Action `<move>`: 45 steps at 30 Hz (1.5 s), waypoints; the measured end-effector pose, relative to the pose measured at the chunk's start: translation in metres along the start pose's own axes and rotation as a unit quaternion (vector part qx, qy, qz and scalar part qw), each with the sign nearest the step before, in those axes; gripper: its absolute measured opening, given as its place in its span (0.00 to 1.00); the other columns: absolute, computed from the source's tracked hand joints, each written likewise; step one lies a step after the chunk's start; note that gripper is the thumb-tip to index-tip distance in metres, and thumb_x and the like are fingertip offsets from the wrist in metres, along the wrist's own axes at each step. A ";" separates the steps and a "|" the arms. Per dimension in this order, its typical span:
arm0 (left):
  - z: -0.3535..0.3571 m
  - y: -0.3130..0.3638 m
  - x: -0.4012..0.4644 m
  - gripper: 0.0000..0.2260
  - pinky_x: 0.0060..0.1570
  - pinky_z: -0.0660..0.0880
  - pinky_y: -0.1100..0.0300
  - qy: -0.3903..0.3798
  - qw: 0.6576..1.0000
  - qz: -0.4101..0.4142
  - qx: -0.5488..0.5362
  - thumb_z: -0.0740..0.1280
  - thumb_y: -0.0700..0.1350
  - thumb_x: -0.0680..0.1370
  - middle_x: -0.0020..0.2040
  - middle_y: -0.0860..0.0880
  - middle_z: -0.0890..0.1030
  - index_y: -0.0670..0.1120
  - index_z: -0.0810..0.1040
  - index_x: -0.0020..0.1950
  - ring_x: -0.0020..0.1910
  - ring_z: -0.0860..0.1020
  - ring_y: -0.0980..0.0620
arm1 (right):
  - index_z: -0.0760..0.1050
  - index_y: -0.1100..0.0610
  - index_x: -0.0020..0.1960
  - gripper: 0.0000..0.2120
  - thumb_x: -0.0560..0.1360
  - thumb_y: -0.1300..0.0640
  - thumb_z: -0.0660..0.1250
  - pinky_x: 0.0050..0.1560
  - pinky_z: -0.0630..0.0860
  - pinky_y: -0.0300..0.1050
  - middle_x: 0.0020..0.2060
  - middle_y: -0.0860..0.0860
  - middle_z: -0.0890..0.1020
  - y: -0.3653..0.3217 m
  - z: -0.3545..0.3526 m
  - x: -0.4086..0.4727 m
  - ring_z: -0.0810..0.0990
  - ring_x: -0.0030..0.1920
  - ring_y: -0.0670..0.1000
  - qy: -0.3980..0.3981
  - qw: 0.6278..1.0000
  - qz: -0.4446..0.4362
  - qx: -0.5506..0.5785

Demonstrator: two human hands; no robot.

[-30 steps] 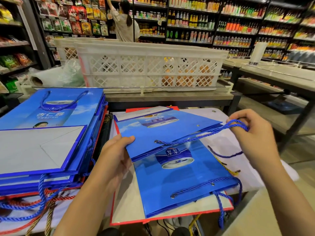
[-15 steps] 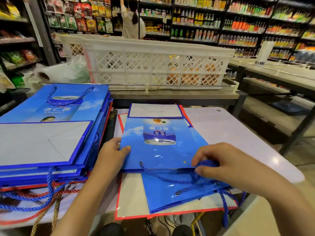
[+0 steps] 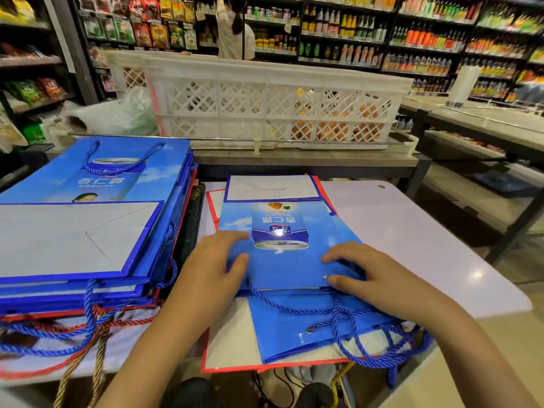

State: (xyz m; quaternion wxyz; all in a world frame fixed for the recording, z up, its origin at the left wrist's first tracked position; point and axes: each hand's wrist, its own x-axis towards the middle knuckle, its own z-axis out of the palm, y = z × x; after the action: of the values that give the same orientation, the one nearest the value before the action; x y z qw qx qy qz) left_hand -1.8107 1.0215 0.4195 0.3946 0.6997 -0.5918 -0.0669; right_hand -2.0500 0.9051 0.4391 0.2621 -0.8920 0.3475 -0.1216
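A flat folded blue gift bag with a printed can lies on top of a small pile in the middle of the white table. My left hand rests flat on its left edge, fingers stretched out. My right hand presses its near right corner with straight fingers, beside a metal eyelet. Beneath it lies a second blue bag on a red-edged bag, their blue rope handles trailing toward me.
A tall stack of flat blue and red bags fills the table's left side. A white lattice crate stands on a counter behind. A person stands at the far shelves. Steel tables are at the right.
My right hand let go of the blue rope handle and came down flat onto the top bag. The top bag was squared over the pile. My left hand slid onto its left edge.
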 end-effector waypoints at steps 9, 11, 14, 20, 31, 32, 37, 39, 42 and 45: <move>0.001 -0.009 -0.012 0.19 0.59 0.67 0.71 -0.170 0.976 0.139 0.009 0.57 0.63 0.70 0.57 0.69 0.72 0.60 0.77 0.56 0.60 0.69 0.68 | 0.75 0.44 0.54 0.09 0.75 0.47 0.67 0.63 0.68 0.43 0.54 0.38 0.75 0.004 0.011 0.009 0.72 0.58 0.42 0.039 0.999 -0.012 -0.033; 0.004 -0.010 -0.011 0.15 0.55 0.70 0.66 -0.137 0.981 0.141 -0.002 0.58 0.63 0.72 0.54 0.66 0.75 0.58 0.78 0.52 0.56 0.73 0.65 | 0.75 0.43 0.54 0.07 0.76 0.47 0.66 0.62 0.68 0.42 0.53 0.37 0.75 -0.002 0.013 0.007 0.72 0.58 0.40 0.058 0.996 -0.033 -0.052; 0.008 -0.009 -0.011 0.12 0.50 0.72 0.64 -0.103 0.985 0.135 -0.014 0.58 0.61 0.75 0.50 0.63 0.77 0.58 0.77 0.48 0.50 0.75 0.62 | 0.77 0.46 0.53 0.10 0.77 0.43 0.62 0.60 0.68 0.37 0.51 0.37 0.76 -0.023 0.020 0.001 0.72 0.57 0.39 0.092 0.994 -0.062 -0.024; 0.011 0.000 -0.012 0.06 0.44 0.74 0.66 -0.038 0.981 0.027 -0.189 0.63 0.48 0.80 0.42 0.57 0.83 0.49 0.75 0.46 0.44 0.81 0.59 | 0.73 0.46 0.50 0.24 0.69 0.30 0.52 0.49 0.64 0.33 0.45 0.39 0.72 -0.054 0.040 0.003 0.67 0.47 0.41 0.054 0.983 -0.104 -0.138; 0.004 0.009 0.004 0.12 0.50 0.74 0.65 -0.064 0.985 0.010 -0.157 0.63 0.64 0.75 0.46 0.60 0.80 0.61 0.75 0.55 0.49 0.78 0.60 | 0.74 0.56 0.39 0.12 0.78 0.51 0.64 0.35 0.66 0.49 0.31 0.57 0.71 -0.050 0.033 0.022 0.67 0.32 0.54 0.092 0.990 -0.039 0.102; 0.005 0.011 0.010 0.14 0.47 0.74 0.63 -0.076 0.988 0.031 -0.130 0.61 0.66 0.73 0.44 0.57 0.80 0.61 0.76 0.52 0.47 0.78 0.58 | 0.75 0.57 0.39 0.12 0.78 0.51 0.65 0.34 0.64 0.46 0.30 0.56 0.69 -0.048 0.035 0.023 0.66 0.31 0.50 0.089 0.989 -0.036 0.114; 0.018 0.006 0.021 0.16 0.34 0.68 0.65 -0.057 0.983 0.050 -0.166 0.64 0.59 0.77 0.31 0.53 0.75 0.50 0.77 0.36 0.32 0.71 0.57 | 0.78 0.54 0.41 0.04 0.75 0.57 0.70 0.32 0.63 0.35 0.26 0.44 0.68 -0.042 0.038 0.024 0.66 0.29 0.43 0.089 0.973 0.004 0.214; 0.020 0.003 0.020 0.14 0.32 0.65 0.68 -0.025 0.976 0.010 -0.214 0.62 0.54 0.78 0.29 0.53 0.72 0.49 0.74 0.34 0.30 0.69 0.59 | 0.79 0.54 0.43 0.03 0.74 0.61 0.71 0.33 0.65 0.33 0.25 0.43 0.70 -0.039 0.038 0.023 0.67 0.29 0.43 0.076 0.960 0.020 0.267; 0.020 -0.001 0.023 0.14 0.33 0.66 0.69 0.060 0.964 -0.041 -0.256 0.61 0.44 0.80 0.29 0.51 0.73 0.44 0.73 0.34 0.30 0.70 0.60 | 0.80 0.55 0.43 0.05 0.73 0.64 0.70 0.37 0.68 0.32 0.25 0.44 0.73 -0.036 0.035 0.021 0.70 0.31 0.44 0.059 0.950 0.025 0.305; 0.019 -0.003 0.024 0.17 0.33 0.66 0.70 0.114 0.954 -0.075 -0.266 0.60 0.42 0.81 0.29 0.51 0.73 0.44 0.71 0.32 0.29 0.71 0.59 | 0.81 0.52 0.39 0.09 0.73 0.65 0.70 0.38 0.69 0.31 0.25 0.45 0.74 -0.035 0.034 0.020 0.72 0.31 0.44 0.046 0.946 0.020 0.321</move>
State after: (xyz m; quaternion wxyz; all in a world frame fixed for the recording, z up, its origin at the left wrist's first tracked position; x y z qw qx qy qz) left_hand -1.8115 0.9915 0.4137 0.6249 0.6150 -0.4496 -0.1707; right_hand -2.0023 0.9264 0.4313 0.5205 -0.7473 0.3192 -0.2623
